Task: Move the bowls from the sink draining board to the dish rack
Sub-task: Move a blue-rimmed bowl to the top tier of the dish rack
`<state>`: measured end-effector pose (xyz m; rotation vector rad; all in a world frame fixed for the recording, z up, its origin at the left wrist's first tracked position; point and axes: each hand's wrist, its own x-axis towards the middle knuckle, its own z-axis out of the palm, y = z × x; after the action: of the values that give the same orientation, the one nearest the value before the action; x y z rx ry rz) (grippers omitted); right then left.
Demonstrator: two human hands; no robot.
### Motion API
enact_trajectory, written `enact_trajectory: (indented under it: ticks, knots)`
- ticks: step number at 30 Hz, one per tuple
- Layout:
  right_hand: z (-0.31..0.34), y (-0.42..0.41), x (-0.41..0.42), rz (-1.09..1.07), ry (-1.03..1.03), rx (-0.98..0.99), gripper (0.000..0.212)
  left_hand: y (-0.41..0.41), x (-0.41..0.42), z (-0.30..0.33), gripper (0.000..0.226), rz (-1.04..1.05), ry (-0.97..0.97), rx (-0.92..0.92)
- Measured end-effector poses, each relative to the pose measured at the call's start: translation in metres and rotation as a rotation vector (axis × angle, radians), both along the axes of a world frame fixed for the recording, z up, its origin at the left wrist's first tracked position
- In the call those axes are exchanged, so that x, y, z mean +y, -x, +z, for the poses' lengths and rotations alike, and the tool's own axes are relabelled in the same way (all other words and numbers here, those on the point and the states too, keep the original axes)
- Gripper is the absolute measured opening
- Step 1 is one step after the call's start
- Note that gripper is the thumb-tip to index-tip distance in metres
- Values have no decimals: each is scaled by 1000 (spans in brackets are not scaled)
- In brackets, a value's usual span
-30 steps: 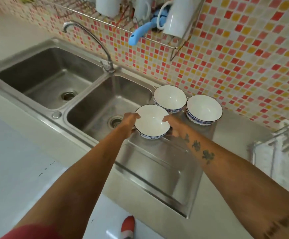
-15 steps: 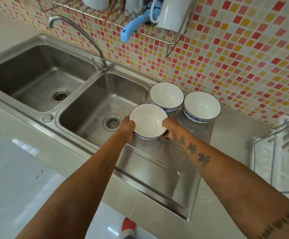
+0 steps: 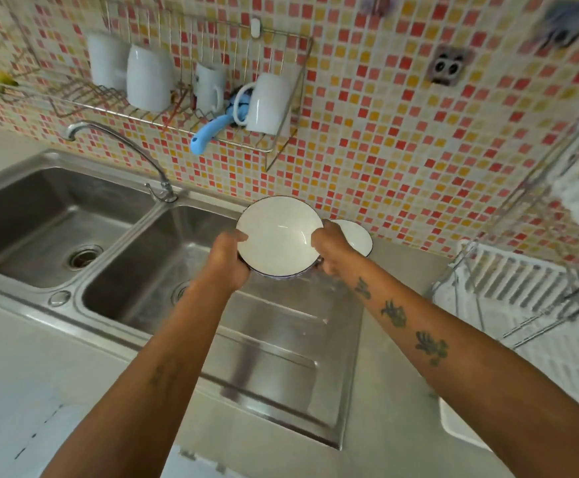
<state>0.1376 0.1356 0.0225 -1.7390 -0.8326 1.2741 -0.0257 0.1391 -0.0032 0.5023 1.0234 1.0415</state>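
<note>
A white bowl with a dark blue rim is held up above the steel draining board. My left hand grips its left edge and my right hand grips its right edge. Behind my right hand a second white bowl stands at the back of the draining board, partly hidden. A third bowl is hidden behind the lifted one. The white dish rack with a chrome frame stands at the right on the counter.
A double steel sink with a curved tap lies to the left. A wall-mounted wire shelf holds white mugs and a blue-handled utensil above the sink. Mosaic tiles cover the wall behind.
Both hands have lifted the front bowl off the draining board and raised it. The view has tilted upward, showing more of the wall and the dish rack.
</note>
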Motion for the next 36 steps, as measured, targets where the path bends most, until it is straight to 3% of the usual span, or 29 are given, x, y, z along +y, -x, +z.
enact_trajectory:
  ticks: [4, 10, 15, 21, 24, 26, 29, 31, 36]
  knots:
    - [86, -33, -33, -41, -273, -106, 56, -24, -23, 91, 48, -153, -130, -236]
    - [211, -89, -132, -130, -715, -307, 55, -93, -74, 199, 55, -645, -267, -283]
    - [244, -153, -197, -268, -838, -399, 41, -162, -117, 235, 62, -882, -405, -293]
    - [250, -226, -249, -425, -903, -309, 46, -238, -145, 260, 66, -985, -396, -176]
    - [254, -258, -268, -343, -870, -316, 39, -269, -151, 275, 65, -990, -400, -114]
    - [260, -280, -280, -209, -733, -274, 32, -286, -154, 281, 68, -968, -440, -81]
    - [268, -316, -291, -18, -586, -198, 72, -309, -161, 284, 61, -866, -517, 19]
    - [269, -334, -287, -8, -503, -194, 90, -324, -166, 283, 57, -826, -617, 132]
    - [256, -365, -262, -82, -288, -140, 93, -358, -168, 261, 66, -692, -872, 443]
